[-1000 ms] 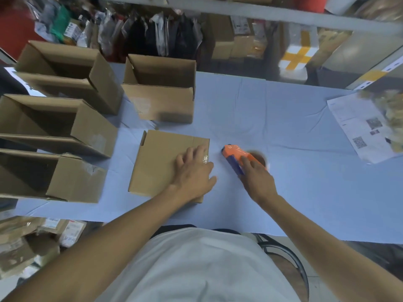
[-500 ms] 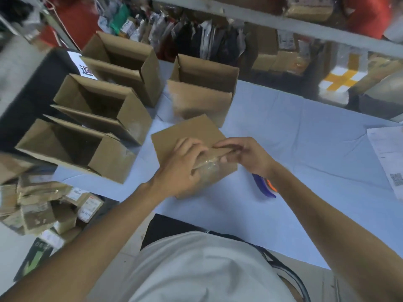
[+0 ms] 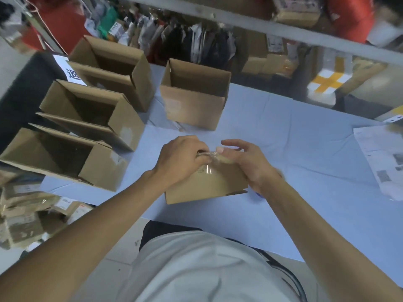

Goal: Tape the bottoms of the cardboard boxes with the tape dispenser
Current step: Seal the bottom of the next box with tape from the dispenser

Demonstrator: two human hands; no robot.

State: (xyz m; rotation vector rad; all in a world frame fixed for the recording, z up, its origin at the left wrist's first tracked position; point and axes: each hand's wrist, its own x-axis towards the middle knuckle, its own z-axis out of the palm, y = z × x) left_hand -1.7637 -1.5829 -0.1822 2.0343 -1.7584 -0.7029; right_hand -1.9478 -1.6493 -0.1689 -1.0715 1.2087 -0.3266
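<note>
Dim, soft light (blurred edges)

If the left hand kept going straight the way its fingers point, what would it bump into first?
Probably the right hand: the left hand points rightward along the top edge of the held box, and their fingertips nearly meet there.

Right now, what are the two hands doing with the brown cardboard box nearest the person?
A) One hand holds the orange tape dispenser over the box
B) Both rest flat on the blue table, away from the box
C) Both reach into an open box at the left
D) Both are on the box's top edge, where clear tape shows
D: the left hand and right hand meet at the top edge of the brown cardboard box, where a strip of clear tape glints.
</note>
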